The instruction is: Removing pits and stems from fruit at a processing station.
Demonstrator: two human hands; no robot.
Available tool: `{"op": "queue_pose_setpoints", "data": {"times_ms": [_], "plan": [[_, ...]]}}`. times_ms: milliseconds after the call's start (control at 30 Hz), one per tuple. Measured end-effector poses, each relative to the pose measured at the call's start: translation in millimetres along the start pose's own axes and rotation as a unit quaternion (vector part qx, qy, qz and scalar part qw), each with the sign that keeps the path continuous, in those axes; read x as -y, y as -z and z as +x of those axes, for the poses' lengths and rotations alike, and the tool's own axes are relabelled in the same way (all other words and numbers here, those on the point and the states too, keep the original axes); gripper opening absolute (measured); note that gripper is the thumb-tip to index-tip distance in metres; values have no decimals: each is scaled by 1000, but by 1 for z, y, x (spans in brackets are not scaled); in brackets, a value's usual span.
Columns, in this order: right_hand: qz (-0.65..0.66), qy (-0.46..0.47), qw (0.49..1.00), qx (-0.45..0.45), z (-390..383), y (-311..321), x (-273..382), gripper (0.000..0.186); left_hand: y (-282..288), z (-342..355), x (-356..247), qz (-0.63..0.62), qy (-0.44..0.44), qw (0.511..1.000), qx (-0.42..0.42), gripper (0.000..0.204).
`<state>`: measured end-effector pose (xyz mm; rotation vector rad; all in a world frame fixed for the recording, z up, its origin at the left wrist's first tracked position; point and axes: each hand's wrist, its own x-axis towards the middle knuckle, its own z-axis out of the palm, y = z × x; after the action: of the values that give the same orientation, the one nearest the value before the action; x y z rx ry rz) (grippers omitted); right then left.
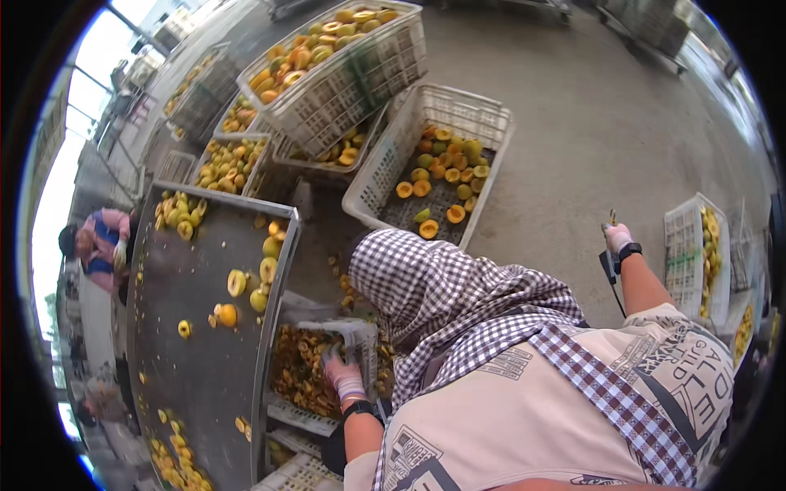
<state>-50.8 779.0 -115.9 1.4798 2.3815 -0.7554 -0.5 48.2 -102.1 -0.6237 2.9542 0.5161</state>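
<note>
My left hand [344, 378], in a pale glove with dark fingertips, reaches over a white plastic crate [360, 334] of brownish-yellow fruit scraps [304, 360]. It is beside the crate's wall; its fingers are partly lost among the scraps, so I cannot tell their grip. Out to the right, my right hand [618, 237], also gloved, is closed around a small metal tool [612, 217] whose narrow tip sticks out above the fingers. Left of the scrap crate stands a dark metal-topped table [209, 286] with a raised rim, scattered with yellow peach halves [237, 283].
A crate [368, 204] with some peach halves sits on the floor ahead. Fuller crates [352, 90] are stacked at the far left. Another white crate [684, 254] stands at the right. Across the table is a person [102, 241] in a blue apron.
</note>
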Motion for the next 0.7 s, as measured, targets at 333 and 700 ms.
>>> {"op": "queue_pose_setpoints", "data": {"times_ms": [333,700], "plan": [[296,361,818,336,-220,-22,299,45,73,-3,-44,-35,-35,936,-347,27],[186,426,533,707,-504,-118,400,32,185,151,-50,-74,159,957,-232,67]]}}
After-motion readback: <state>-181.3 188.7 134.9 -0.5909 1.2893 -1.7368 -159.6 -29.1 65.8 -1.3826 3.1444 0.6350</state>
